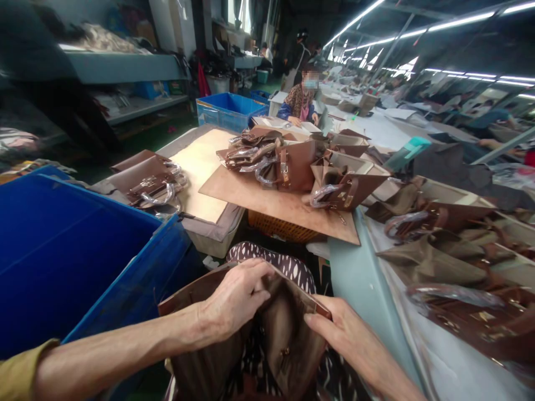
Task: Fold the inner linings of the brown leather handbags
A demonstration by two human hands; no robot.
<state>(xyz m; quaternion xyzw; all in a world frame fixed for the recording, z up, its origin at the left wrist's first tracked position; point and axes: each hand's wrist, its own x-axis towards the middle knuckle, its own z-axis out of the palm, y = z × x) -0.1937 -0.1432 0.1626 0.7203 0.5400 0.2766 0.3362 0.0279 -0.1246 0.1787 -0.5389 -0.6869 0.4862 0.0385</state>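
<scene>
An unfinished brown handbag point(288, 334) lies across my lap, its brownish lining side facing up. My left hand point(238, 298) is closed on its far upper edge, fingers curled over the rim. At the right corner of that edge, my right hand point(338, 323) pinches the panel between thumb and fingers. A small metal fitting point(285, 351) shows on the lining below. The handbag's lower part runs out of view at the bottom. Patterned cloth point(288, 262) covers my knees behind it.
A large blue bin point(125, 289) stands close on my left. Ahead, brown handbags point(296, 164) with wrapped handles rest on a brown board point(251, 189). More handbags point(472, 312) crowd the table point(355, 273) at right. A masked person point(301, 103) sits beyond.
</scene>
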